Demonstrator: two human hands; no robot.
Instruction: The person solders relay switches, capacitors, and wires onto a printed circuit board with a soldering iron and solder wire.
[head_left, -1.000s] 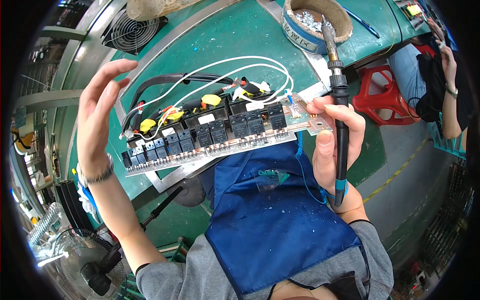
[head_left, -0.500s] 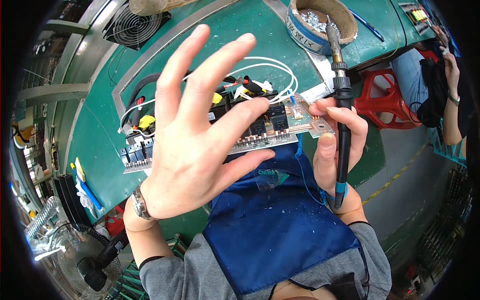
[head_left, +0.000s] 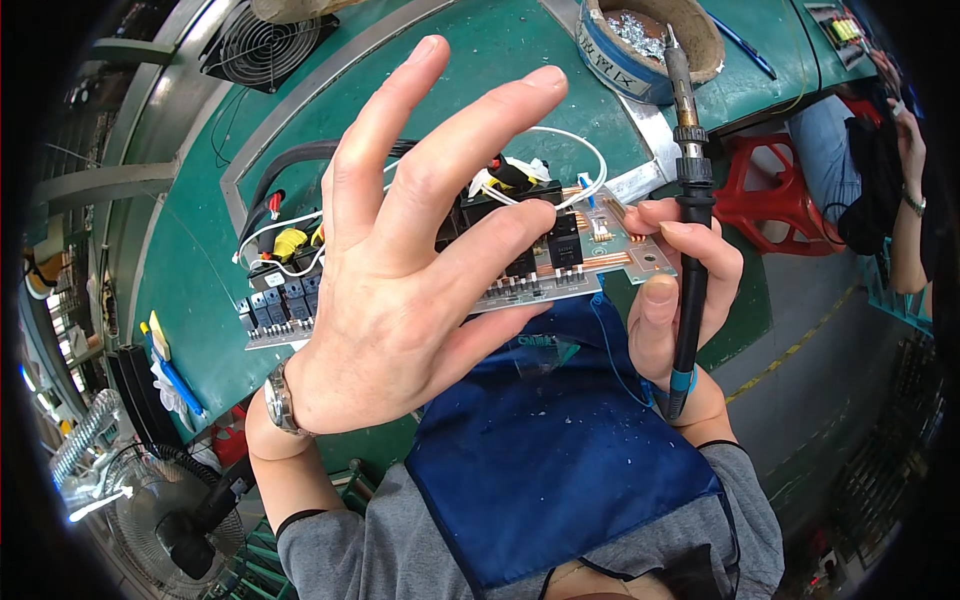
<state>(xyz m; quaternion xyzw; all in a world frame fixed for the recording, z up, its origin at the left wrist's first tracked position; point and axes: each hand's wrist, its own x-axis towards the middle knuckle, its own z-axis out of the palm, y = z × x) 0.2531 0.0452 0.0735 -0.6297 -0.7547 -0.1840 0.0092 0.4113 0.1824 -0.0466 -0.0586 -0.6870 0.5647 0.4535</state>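
Observation:
A circuit board (head_left: 615, 250) with a row of black components is held up in front of my apron, its long edge toward me. My left hand (head_left: 390, 270) reaches over it, index fingertip on a black component (head_left: 565, 245) and thumb under the near edge; the other visible fingers are raised. My right hand (head_left: 700, 260) holds a soldering iron (head_left: 692, 205) upright, tip pointing away, while its fingers also touch the board's right end. White wires (head_left: 600, 165) loop above the board. Yellow-wrapped parts (head_left: 290, 242) and a black cable (head_left: 285, 165) show at its left. My left palm hides the board's middle.
The green workbench (head_left: 480, 60) carries a round tub (head_left: 600, 65) with silvery scraps, a blue pen (head_left: 742, 45) and a black fan (head_left: 265, 45). A red stool (head_left: 765, 195) and another person (head_left: 860, 160) are at the right. A standing fan (head_left: 165, 520) is lower left.
My left index finger and thumb have shifted slightly right and closed in on the board's edge and component. The board and soldering iron have moved a little to the right.

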